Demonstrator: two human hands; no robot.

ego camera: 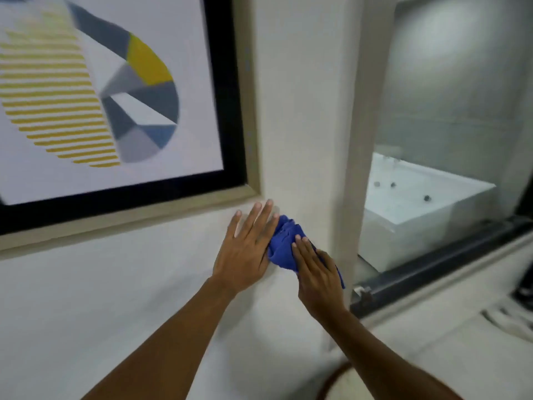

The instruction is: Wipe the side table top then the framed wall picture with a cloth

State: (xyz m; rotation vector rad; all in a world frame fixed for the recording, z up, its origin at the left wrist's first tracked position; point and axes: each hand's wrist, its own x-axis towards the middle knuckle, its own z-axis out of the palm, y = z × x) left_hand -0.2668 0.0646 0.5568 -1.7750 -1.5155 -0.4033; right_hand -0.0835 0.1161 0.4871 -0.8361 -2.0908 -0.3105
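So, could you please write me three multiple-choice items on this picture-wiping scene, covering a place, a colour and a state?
1. Where is the cloth?
A. on the picture's glass
B. on the wall below the frame's lower right corner
C. on the bathtub

2. What colour is the cloth?
A. blue
B. yellow
C. white

3. How is the left hand?
A. clenched in a fist
B. gripping the frame
C. flat, fingers spread

Key: 1 B, it lies on the wall just under the framed picture; 2 A, it is plainly blue; 3 C, the palm lies open beside the cloth, while the right hand presses it.
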